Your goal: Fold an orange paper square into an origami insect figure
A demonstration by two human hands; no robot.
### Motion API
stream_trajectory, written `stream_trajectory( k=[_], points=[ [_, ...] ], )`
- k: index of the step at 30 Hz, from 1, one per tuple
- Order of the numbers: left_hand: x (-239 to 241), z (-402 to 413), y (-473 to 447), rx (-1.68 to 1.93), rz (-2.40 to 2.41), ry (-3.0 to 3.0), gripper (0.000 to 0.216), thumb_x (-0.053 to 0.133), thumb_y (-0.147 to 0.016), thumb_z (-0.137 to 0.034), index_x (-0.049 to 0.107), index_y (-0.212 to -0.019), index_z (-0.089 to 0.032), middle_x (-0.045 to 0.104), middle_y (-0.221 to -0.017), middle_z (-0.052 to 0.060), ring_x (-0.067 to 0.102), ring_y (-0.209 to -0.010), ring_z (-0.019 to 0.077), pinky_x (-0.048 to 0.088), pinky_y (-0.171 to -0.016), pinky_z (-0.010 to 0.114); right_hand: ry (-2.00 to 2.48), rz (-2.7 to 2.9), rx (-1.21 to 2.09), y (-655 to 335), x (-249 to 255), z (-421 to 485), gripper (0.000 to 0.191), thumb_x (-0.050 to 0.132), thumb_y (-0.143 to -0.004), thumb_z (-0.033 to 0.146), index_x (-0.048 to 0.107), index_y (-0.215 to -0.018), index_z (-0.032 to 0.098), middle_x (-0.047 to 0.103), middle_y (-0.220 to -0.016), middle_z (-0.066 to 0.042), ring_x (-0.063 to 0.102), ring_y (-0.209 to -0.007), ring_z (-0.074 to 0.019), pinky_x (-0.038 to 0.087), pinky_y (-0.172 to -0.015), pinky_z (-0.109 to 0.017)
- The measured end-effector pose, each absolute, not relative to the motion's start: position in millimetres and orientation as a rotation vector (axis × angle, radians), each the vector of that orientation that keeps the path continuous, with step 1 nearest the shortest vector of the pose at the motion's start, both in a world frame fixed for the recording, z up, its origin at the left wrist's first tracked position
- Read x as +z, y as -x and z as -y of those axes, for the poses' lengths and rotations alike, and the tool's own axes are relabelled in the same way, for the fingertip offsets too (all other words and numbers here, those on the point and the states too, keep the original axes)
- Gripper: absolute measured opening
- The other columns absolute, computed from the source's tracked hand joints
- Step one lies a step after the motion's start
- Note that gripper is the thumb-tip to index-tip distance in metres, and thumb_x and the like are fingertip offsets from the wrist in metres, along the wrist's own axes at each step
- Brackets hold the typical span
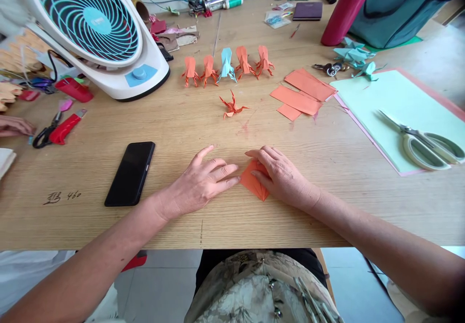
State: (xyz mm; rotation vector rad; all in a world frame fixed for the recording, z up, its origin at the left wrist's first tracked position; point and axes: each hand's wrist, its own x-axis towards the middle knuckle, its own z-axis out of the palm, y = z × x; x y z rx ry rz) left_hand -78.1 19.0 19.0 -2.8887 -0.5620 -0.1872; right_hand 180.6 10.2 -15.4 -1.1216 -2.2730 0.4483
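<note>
A small square of folded orange paper (254,181) lies on the table, creased towards its near corner. My right hand (279,170) is over its right side, fingers curled and thumb on the paper, hiding part of it. Just left of the paper, my left hand (210,177) is open with fingers stretched out and nothing held; its fingertips come close to the paper's left corner. Beyond both hands stands a small orange folded figure (232,106) with thin pointed limbs.
Further back is a row of folded paper figures (226,65). Orange paper strips (298,99) lie to the right, near scissors (425,139) on green sheets (385,105). A black phone (130,174) and a fan (98,32) are on the left. Another person's hand (16,126) shows at the left edge.
</note>
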Motion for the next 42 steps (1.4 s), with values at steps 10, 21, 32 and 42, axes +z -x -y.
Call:
stream_trajectory(
  k=[10,21,32,42],
  points=[
    [19,-5,81,-0.178,0.669,2.9,0.051,0.045,-0.091,0.002,0.062,-0.133,-0.021,0.061,-0.142,0.007,0.059,-0.117,0.0245,0.03,-0.118,0.062,1.118,2.265,0.455,-181,-19,-12,0.038,0.055,-0.091,0.009,0.054,-0.129,0.017,0.061,-0.107,-0.011,0.057,-0.101,-0.0278,0.049,-0.092,-0.043],
    [-2,9,72,-0.607,1.118,2.863,0.046,0.041,-0.084,0.007,0.067,-0.112,-0.019,0.068,-0.129,0.009,0.064,-0.115,0.0216,0.039,-0.113,0.054,0.975,2.001,0.558,-187,-18,-24,0.032,0.051,-0.089,0.008,0.057,-0.119,0.016,0.066,-0.104,-0.009,0.064,-0.096,-0.0205,0.052,-0.087,-0.035],
    [-17,2,75,-0.908,1.381,2.753,0.03,0.045,-0.087,0.001,0.065,-0.099,-0.017,0.07,-0.104,0.007,0.065,-0.102,0.0215,0.051,-0.094,0.041,1.298,1.836,0.571,-202,-31,-51,0.024,0.055,-0.085,0.006,0.065,-0.105,0.014,0.068,-0.09,-0.005,0.062,-0.076,-0.0141,0.051,-0.074,-0.028],
    [-20,5,73,-0.929,1.414,2.688,0.03,0.044,-0.085,0.001,0.066,-0.094,-0.019,0.068,-0.1,0.007,0.065,-0.099,0.021,0.054,-0.09,0.035,1.399,1.826,0.669,-204,-31,-54,0.035,0.062,-0.098,0.037,0.06,-0.128,0.018,0.062,-0.129,-0.01,0.065,-0.108,-0.0229,0.057,-0.091,-0.044]
  ],
)
